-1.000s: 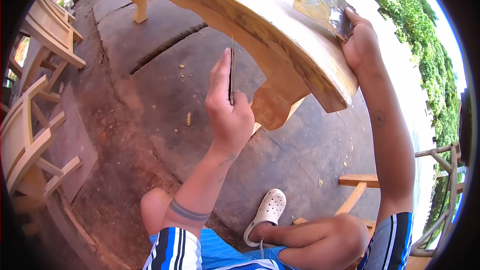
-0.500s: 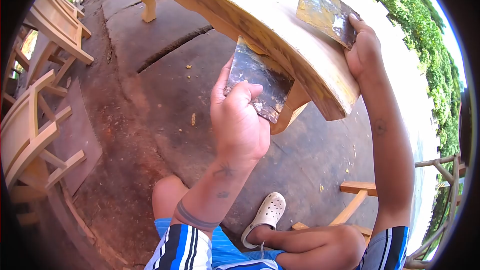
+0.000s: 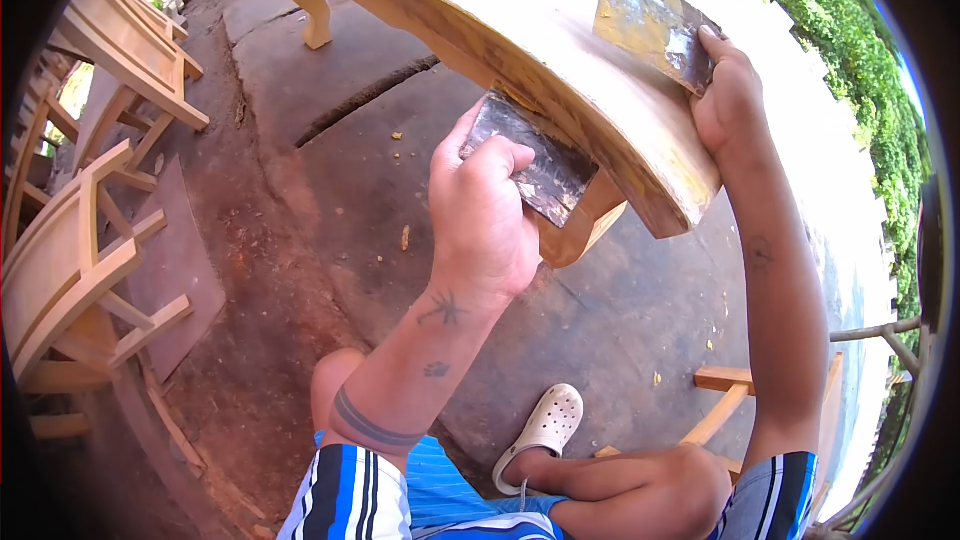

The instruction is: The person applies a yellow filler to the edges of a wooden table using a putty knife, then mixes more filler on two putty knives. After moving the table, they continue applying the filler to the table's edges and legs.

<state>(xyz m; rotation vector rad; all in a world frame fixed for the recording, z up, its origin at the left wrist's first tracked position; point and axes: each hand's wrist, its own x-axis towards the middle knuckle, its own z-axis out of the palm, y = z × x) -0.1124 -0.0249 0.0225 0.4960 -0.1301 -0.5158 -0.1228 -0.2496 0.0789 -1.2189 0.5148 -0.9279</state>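
My left hand point(image 3: 488, 215) is closed on a dark, stained flat putty scraper point(image 3: 545, 175), with the thumb pressed on its face. The scraper's far edge meets the curved wooden edge point(image 3: 470, 58) of the table, where yellow putty shows in streaks. My right hand point(image 3: 732, 100) grips a second flat putty scraper point(image 3: 640, 12), smeared with yellow putty, just above the tabletop point(image 3: 560, 15). That hand's wrist is beside the table's rim. The fingers behind both scrapers are mostly hidden.
Wooden chairs point(image 3: 85, 260) stand at the left. A curved table leg point(image 3: 305, 5) shows at the far end, and a wooden frame point(image 3: 725, 395) lies low at the right. My foot in a pale clog point(image 3: 548, 425) rests on the cracked concrete floor point(image 3: 370, 170). Bushes point(image 3: 815, 30) grow beyond.
My left hand has shifted slightly, and its scraper now leans flatter against the table edge. The right hand and its scraper stay nearly still. The view has turned a little.
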